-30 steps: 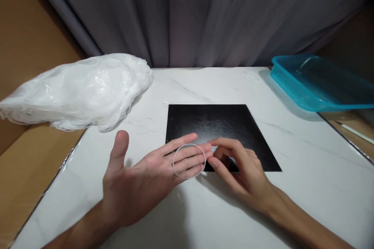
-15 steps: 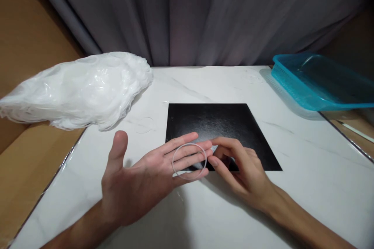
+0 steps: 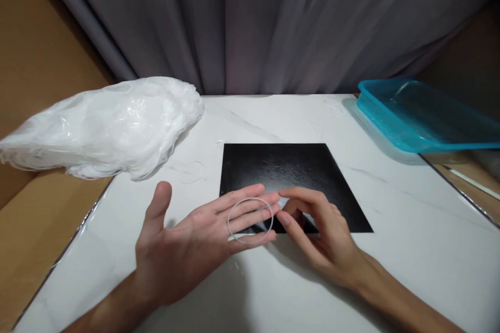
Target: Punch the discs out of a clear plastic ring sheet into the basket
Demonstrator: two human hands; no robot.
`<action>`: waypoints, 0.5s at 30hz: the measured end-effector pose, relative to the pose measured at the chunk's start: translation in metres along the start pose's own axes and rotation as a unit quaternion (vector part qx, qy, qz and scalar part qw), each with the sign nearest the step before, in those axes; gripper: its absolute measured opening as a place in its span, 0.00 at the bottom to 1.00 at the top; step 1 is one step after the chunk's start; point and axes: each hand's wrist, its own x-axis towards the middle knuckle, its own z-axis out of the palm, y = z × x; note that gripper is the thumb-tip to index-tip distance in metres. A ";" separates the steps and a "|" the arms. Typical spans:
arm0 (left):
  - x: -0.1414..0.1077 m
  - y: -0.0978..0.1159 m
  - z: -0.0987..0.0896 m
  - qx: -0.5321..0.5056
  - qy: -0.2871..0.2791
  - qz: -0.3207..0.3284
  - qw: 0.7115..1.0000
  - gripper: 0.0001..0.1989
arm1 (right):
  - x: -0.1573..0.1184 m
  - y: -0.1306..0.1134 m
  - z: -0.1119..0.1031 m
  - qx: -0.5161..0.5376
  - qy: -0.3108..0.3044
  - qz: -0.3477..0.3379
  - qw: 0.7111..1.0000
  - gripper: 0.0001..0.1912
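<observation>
A thin clear ring [image 3: 250,199] lies across the fingers of my left hand [image 3: 199,242], which is palm up with its fingers spread and thumb raised. My right hand [image 3: 324,234] is beside the fingertips of my left, its thumb and index finger curved towards each other with a gap between their tips and nothing seen in it. Both hands are above the near edge of a black square sheet [image 3: 289,166] on the white marbled table [image 3: 390,270].
A large heap of clear, whitish film-like pieces [image 3: 113,125] is at the left. Another thin ring [image 3: 191,172] lies on the table near it. A blue plastic basket [image 3: 406,135] stands at the back right, with a white stick [image 3: 472,182] below it. A grey curtain [image 3: 253,26] hangs behind.
The whole view has shifted slightly, with the table and objects a little lower. My hands and the ring keep nearly the same pose.
</observation>
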 end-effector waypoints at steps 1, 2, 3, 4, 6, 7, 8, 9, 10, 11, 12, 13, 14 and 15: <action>0.000 0.000 0.001 -0.001 0.000 -0.001 1.000 0.54 | 0.000 -0.001 -0.001 0.049 -0.002 0.031 0.998 0.15; 0.000 0.000 0.001 -0.003 -0.001 -0.004 1.000 0.54 | 0.001 -0.003 -0.001 0.105 -0.003 0.067 0.992 0.13; 0.000 0.000 0.002 -0.003 -0.001 -0.007 1.000 0.55 | 0.003 -0.004 -0.002 0.160 0.001 0.101 0.982 0.11; 0.000 -0.001 0.003 -0.003 -0.001 -0.009 1.000 0.55 | 0.004 -0.004 -0.003 0.205 0.009 0.127 0.971 0.09; 0.000 0.000 0.003 -0.002 0.001 -0.012 1.000 0.55 | 0.007 -0.005 -0.006 0.248 0.027 0.152 0.957 0.08; -0.001 0.000 0.003 0.000 0.000 -0.014 1.000 0.55 | 0.008 -0.005 -0.007 0.251 0.031 0.155 0.955 0.08; -0.001 0.000 0.003 0.004 -0.001 -0.015 1.000 0.54 | 0.009 -0.005 -0.007 0.248 0.031 0.156 0.956 0.09; -0.001 0.000 0.003 0.010 -0.003 -0.018 1.000 0.54 | 0.010 -0.005 -0.008 0.241 0.025 0.152 0.958 0.10; -0.001 0.000 0.003 0.017 -0.006 -0.022 1.000 0.54 | 0.010 -0.005 -0.008 0.234 0.016 0.147 0.961 0.11; -0.001 -0.001 0.002 0.024 -0.009 -0.027 0.999 0.54 | 0.010 -0.005 -0.008 0.227 0.005 0.138 0.964 0.12; -0.001 -0.001 0.001 0.030 -0.012 -0.032 0.999 0.55 | 0.010 -0.005 -0.007 0.219 -0.004 0.126 0.967 0.14; -0.001 -0.002 0.000 0.032 -0.011 -0.035 0.999 0.56 | 0.010 -0.004 -0.006 0.208 -0.012 0.112 0.972 0.14; -0.001 -0.003 -0.001 0.032 -0.009 -0.038 0.999 0.57 | 0.010 -0.004 -0.005 0.191 -0.019 0.098 0.976 0.14; -0.001 -0.004 -0.002 0.029 -0.003 -0.037 0.999 0.58 | 0.010 -0.003 -0.004 0.170 -0.024 0.086 0.981 0.13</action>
